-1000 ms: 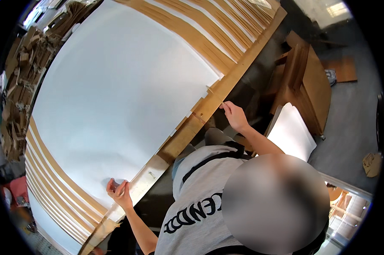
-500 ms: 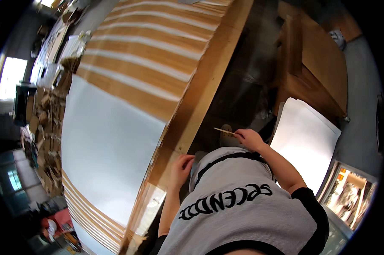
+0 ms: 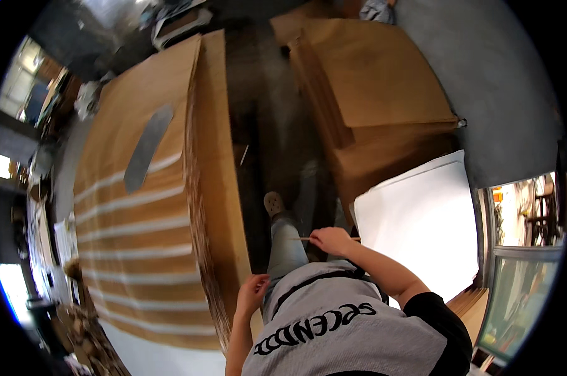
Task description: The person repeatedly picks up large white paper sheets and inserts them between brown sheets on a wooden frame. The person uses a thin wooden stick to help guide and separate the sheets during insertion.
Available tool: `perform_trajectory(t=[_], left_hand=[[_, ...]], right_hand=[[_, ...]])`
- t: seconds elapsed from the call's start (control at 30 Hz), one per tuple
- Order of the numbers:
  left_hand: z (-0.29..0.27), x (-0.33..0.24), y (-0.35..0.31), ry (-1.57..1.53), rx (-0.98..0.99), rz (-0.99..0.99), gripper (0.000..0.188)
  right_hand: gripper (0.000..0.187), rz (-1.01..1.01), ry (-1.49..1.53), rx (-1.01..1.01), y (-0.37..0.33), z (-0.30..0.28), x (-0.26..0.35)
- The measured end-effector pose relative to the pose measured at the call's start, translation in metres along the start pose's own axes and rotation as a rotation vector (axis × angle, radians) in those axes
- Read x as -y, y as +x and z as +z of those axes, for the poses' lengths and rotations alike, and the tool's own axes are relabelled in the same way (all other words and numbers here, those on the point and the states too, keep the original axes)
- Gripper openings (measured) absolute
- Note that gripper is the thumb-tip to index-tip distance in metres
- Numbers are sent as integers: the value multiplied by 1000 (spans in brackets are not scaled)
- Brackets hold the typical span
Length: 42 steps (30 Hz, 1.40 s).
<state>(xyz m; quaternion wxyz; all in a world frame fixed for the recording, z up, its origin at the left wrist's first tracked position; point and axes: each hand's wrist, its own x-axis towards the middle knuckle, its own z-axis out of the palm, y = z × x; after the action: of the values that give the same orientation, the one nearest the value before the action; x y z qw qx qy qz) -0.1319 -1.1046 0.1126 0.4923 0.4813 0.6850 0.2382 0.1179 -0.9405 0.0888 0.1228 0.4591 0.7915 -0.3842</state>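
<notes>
My right hand [image 3: 331, 240] is closed around a thin wooden stick [image 3: 302, 239], whose ends show on both sides of my fist. It hangs in front of my legs, left of a stack of white sheets [image 3: 421, 219]. My left hand [image 3: 252, 289] is loosely curled with its fingers a little apart, and I see nothing in it. It hovers close to the near right edge of a stack of brown sheets [image 3: 133, 244] banded with white stripes. A grey flat oblong piece [image 3: 148, 149] lies on the plain far part of that stack.
A wooden board [image 3: 215, 156] edges the striped stack. Across a dark floor aisle [image 3: 264, 138] stands a tall pile of brown sheets [image 3: 383, 75]. A glass-paned frame [image 3: 521, 301] is at the right. Cardboard scraps [image 3: 86, 326] lie at the lower left.
My view has turned rightward and forward along the aisle, so the striped stack sits farther left. My right hand still holds the stick, now lower and nearer the white sheets.
</notes>
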Motion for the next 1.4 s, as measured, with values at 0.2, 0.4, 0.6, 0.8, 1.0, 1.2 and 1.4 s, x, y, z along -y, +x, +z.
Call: perform_trajectory(t=[0.2,0.4,0.6,0.8,1.0,1.2,1.4], left_hand=[[-49,-52,170,44,108,208,14],[-115,-136,316,-35,89,284,14],[-144,-202,438,-93,179,235,14],[-133,-243,558,-120,287,148,23],[-109,-303,682,-462,393,-256,34],[-65,-365,811,-486,475,-347,39],[-16,-409,950,-439,469,-481,33]], right_hand=[[29,221,11,-19,67,-85,-27],[29,289,213,-295,126,-178,-56],[26,459,449,-501,187,-230,-90],[26,393,465,-437,275,-274,-146],[24,352,621,-595,358,-390,-180],[27,560,1055,-799,380,-429,-220],[30,977,1746,-737,355,-366,-255]])
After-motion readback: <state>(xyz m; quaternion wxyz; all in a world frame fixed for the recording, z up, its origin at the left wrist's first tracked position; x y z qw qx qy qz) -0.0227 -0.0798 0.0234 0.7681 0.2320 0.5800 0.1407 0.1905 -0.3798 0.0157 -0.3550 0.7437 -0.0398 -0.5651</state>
